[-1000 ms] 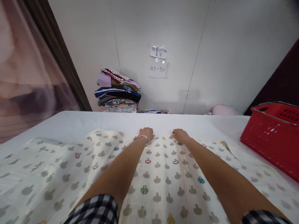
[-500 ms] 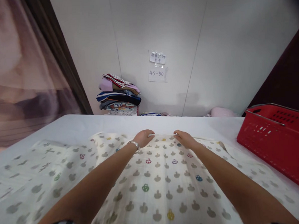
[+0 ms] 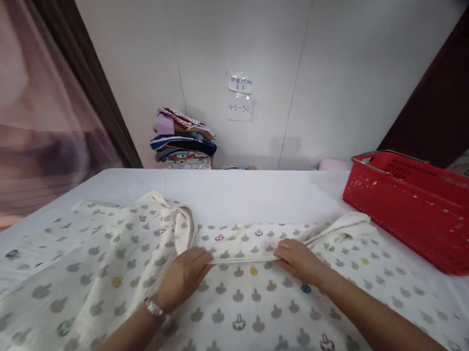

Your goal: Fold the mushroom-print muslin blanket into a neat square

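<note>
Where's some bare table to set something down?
A bare strip of white table lies between the patterned cloth and the far edge, left of the red basket. Nearer, it's crowded: cloth spreads across, with the left hand and right hand pinching its edge.

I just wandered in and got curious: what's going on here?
A person is handling a large patterned cloth spread over a white table. The left hand and right hand pinch one of its edges, holding it fairly straight between them, with a patterned strip visible beyond that edge. The cloth lies loose and rumpled to the left. A red basket sits at the right, and a pile of fabrics shows beyond the table.
</note>
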The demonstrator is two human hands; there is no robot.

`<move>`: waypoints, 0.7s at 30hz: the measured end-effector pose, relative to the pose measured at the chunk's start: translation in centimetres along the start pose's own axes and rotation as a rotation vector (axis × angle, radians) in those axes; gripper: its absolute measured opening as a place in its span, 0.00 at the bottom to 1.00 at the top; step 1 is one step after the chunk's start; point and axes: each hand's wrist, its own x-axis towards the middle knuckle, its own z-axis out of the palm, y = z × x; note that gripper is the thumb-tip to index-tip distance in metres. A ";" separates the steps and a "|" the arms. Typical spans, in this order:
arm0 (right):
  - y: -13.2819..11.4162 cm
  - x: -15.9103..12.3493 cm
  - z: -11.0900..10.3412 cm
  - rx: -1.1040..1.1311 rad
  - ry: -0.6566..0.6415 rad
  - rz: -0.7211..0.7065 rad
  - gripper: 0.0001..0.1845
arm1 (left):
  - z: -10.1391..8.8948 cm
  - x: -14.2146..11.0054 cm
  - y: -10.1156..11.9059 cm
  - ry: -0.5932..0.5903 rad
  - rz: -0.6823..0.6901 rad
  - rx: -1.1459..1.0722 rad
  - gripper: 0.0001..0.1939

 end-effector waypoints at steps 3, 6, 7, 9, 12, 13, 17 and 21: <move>0.0 -3.0 1.3 -0.038 -0.020 0.050 0.06 | 0.9 -3.8 -0.6 -0.033 -0.052 -0.003 0.12; 0.9 -5.3 1.7 -0.033 -0.004 0.118 0.05 | 2.2 -5.8 -1.3 -0.044 -0.110 -0.010 0.10; 1.1 -5.9 1.7 -0.029 0.006 0.135 0.05 | 2.7 -6.0 -1.5 -0.034 -0.125 0.002 0.10; 1.2 -6.6 1.7 -0.021 0.044 0.159 0.05 | 3.8 -5.8 -1.3 0.009 -0.126 0.035 0.12; 0.9 -6.5 1.8 -0.011 0.139 0.165 0.04 | 5.4 -4.0 0.2 0.087 -0.042 0.065 0.14; 0.8 -6.3 1.9 -0.008 0.169 0.160 0.05 | 5.8 -3.2 1.0 0.099 -0.008 0.065 0.15; 0.4 -6.0 2.1 0.004 0.197 0.153 0.07 | 7.3 -0.1 4.9 0.080 0.056 0.024 0.14; 0.7 -7.6 2.3 0.029 0.137 0.152 0.06 | 8.6 0.8 6.3 0.085 0.061 -0.056 0.14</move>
